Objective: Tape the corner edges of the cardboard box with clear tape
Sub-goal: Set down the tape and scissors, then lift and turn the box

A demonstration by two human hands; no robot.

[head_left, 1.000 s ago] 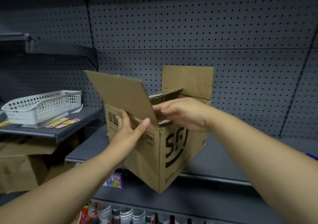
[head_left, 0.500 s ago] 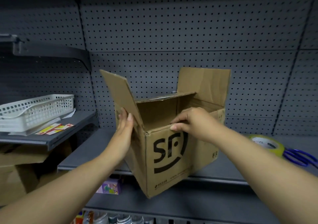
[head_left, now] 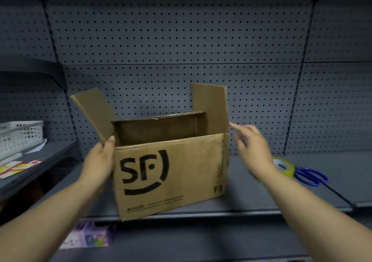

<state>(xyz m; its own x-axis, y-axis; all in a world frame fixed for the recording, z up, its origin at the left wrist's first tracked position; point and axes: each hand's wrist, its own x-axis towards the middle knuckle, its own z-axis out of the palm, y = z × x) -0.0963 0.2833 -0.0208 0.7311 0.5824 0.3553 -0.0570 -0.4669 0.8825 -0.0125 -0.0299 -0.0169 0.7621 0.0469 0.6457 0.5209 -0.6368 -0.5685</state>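
Note:
A brown cardboard box [head_left: 181, 173] with a black SF logo stands on the grey shelf [head_left: 251, 197], its top flaps up and its inside showing. Old clear tape shines near its upper right front corner. My left hand [head_left: 99, 161] presses flat against the box's left side, thumb at the base of the left flap. My right hand [head_left: 251, 149] hovers just right of the box, fingers spread, holding nothing. A roll of clear tape [head_left: 283, 166] lies on the shelf behind my right wrist, partly hidden.
Blue-handled scissors [head_left: 310, 176] lie beside the tape roll. A white plastic basket [head_left: 18, 136] and coloured labels [head_left: 16, 166] sit on a lower shelf at left. Pegboard wall stands behind. A purple packet [head_left: 88, 235] lies on the shelf below.
The box has turned so its logo face points at me and now rests on the shelf. My right hand came off the front rim and moved right; my left stays on the side.

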